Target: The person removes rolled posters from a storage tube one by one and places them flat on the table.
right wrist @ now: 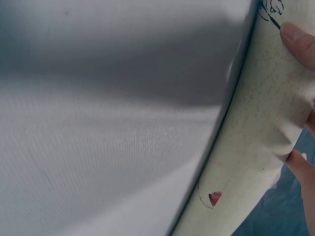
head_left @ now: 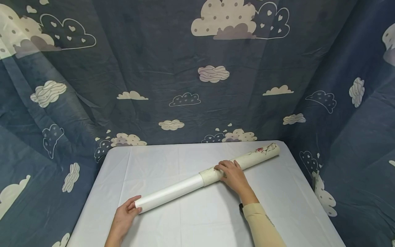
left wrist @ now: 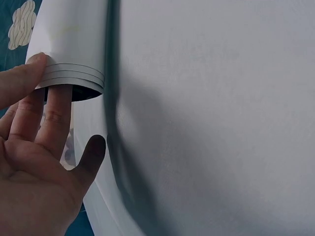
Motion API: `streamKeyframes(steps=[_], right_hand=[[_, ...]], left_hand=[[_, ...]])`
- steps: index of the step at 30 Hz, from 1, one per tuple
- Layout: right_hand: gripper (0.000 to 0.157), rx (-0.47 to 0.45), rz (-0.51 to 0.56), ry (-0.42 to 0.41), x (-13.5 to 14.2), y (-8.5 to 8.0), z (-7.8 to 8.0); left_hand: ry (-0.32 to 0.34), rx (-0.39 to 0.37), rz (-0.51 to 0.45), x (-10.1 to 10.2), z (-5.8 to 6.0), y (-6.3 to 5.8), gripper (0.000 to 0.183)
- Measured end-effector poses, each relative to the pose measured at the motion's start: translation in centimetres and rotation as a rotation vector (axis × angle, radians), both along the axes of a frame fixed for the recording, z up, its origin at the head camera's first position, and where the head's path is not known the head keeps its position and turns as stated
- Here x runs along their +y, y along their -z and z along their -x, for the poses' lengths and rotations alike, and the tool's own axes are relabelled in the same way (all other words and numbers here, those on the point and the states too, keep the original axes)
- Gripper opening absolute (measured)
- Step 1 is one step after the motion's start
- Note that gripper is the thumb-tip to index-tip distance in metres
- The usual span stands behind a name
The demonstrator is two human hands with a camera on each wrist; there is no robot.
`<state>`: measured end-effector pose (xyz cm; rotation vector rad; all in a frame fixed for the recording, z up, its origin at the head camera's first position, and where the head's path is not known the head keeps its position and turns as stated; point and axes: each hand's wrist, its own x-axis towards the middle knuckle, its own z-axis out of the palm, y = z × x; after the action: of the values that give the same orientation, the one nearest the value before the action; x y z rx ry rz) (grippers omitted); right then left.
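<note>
Cloud-print cloth (head_left: 172, 51) hangs behind the white-covered table (head_left: 191, 226), on which a white roll (head_left: 171, 192) and a cream roll (head_left: 254, 158) form one long diagonal.
Their shared axis runs from near left to far right; the left hand (head_left: 122, 219) pinches the white roll's open near end, thumb outside and fingers inside, while the right hand (head_left: 232, 175) grips the cream roll, nearer the join, with white length to its left and the flowered end beyond it.
</note>
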<state>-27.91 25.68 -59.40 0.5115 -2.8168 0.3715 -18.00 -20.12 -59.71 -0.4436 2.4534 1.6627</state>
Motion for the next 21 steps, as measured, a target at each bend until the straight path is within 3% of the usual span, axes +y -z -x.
streamKeyframes(steps=[21], right_hand=[[0.056, 0.0, 0.003, 0.014, 0.98, -0.23, 0.18]], left_hand=[[-0.022, -0.014, 0.03, -0.64, -0.04, 0.02, 0.052]])
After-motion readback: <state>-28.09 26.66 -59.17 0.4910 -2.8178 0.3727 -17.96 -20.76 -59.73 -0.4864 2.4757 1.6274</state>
